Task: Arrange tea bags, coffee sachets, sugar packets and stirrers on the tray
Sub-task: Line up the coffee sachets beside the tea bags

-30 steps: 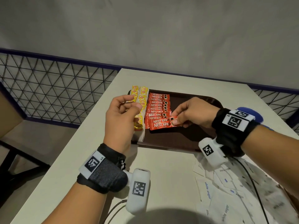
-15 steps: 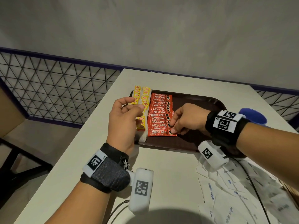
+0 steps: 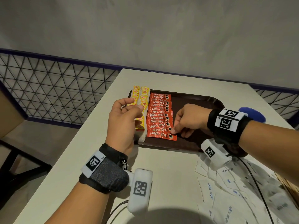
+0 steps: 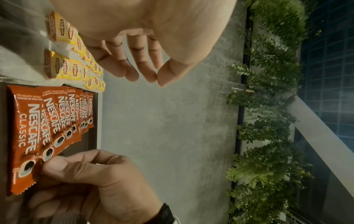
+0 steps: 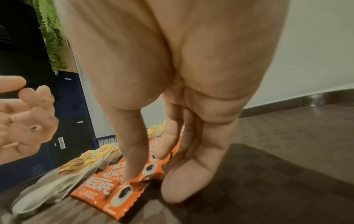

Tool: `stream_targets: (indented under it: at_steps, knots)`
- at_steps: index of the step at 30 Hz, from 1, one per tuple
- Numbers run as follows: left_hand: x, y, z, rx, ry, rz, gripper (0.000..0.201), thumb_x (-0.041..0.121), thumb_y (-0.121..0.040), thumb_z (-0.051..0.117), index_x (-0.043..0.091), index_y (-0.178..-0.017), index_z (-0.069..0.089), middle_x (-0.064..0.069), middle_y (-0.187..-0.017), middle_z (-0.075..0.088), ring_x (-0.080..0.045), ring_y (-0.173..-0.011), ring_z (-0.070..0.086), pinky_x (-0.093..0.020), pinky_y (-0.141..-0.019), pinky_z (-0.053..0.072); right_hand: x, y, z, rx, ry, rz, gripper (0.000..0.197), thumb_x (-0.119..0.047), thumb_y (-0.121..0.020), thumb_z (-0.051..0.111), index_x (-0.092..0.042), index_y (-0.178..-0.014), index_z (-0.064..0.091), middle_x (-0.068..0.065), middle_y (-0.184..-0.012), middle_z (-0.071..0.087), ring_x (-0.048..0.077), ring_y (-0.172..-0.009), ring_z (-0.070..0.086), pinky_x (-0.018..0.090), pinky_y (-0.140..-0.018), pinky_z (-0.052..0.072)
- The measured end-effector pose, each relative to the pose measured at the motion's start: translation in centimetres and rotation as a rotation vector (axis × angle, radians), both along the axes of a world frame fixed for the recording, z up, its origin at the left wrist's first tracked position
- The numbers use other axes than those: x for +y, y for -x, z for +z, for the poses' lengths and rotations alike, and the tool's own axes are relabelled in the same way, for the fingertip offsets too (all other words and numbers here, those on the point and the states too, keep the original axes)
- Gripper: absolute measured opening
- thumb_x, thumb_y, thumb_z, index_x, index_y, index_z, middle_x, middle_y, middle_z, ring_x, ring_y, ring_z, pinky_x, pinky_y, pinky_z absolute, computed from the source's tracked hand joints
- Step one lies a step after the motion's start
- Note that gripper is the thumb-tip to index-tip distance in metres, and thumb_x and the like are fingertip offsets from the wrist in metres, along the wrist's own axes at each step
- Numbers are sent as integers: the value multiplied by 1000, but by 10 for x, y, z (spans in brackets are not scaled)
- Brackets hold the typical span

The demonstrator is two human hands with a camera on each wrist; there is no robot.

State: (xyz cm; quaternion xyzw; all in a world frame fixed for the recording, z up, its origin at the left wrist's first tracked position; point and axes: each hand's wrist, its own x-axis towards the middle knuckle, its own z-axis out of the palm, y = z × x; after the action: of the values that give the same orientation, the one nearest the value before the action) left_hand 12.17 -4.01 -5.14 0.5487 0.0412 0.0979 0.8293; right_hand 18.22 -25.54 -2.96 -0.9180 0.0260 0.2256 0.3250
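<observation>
Brown tray (image 3: pixel 194 97) mid-frame in head view, on a pale table (image 3: pixel 169 167). Tea bags (image 3: pixel 142 94) run in two yellow columns along the tray's left edge; the near ones are partly hidden behind the left hand (image 3: pixel 123 125). Coffee sachets (image 3: pixel 159 117) overlap in one red column just right of them. Right hand (image 3: pixel 189 120) is on the tray right of that column, thumb tip and a fingertip down on the right ends of the nearest sachets; in the right wrist view the hand's own bulk blocks any view of a pinch. Left hand hovers over the tea bags, fingers loosely curled, thumb near the fingertips, holding nothing in the left wrist view. Sugar packets (image 3: pixel 234 191) lie loose at lower right of the table, cut off by the frame edge, print mostly blurred. A blue object (image 3: pixel 254 115) shows behind the right wrist, mostly hidden. Brown sticks at far right edge (image 3: pixel 289 185), too cropped to identify.
</observation>
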Motion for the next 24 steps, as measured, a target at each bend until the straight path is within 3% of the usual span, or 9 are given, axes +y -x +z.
stream_targets:
  at_steps: [6, 11, 18, 24]
  knots:
    - [0, 0, -1, 8, -11, -1, 19, 3, -96, 64, 18, -106, 58, 3, -79, 69, -7, -65, 61, -24, -56, 45, 7, 6, 5, -2, 105, 127, 30, -13, -69, 96, -10, -80, 68, 12, -95, 79, 22, -80, 77, 28, -65, 63]
    - [0, 0, -1, 9, -14, -5, 19, 3, -96, 64, 19, -105, 58, 4, -80, 70, -10, -68, 60, -28, -58, 45, 9, 4, 4, -22, 138, 132, 29, -13, -73, 94, -8, -84, 67, 14, -94, 79, 26, -81, 79, 31, -66, 65]
    - [0, 0, -2, 13, -13, -7, 19, 4, -96, 64, 18, -107, 57, 4, -82, 70, -9, -68, 61, -27, -58, 45, 7, 2, 4, -25, 141, 105, 23, -18, -81, 89, -6, -89, 70, 14, -88, 79, 22, -70, 76, 35, -69, 66]
    - [0, -1, -3, 15, -23, -6, 19, 4, -97, 64, 19, -107, 58, 3, -83, 70, -10, -69, 61, -27, -58, 46, 7, -1, 6, -105, 81, 39, 11, -9, -91, 78, -12, -89, 67, 12, -93, 79, 24, -80, 79, 38, -77, 66]
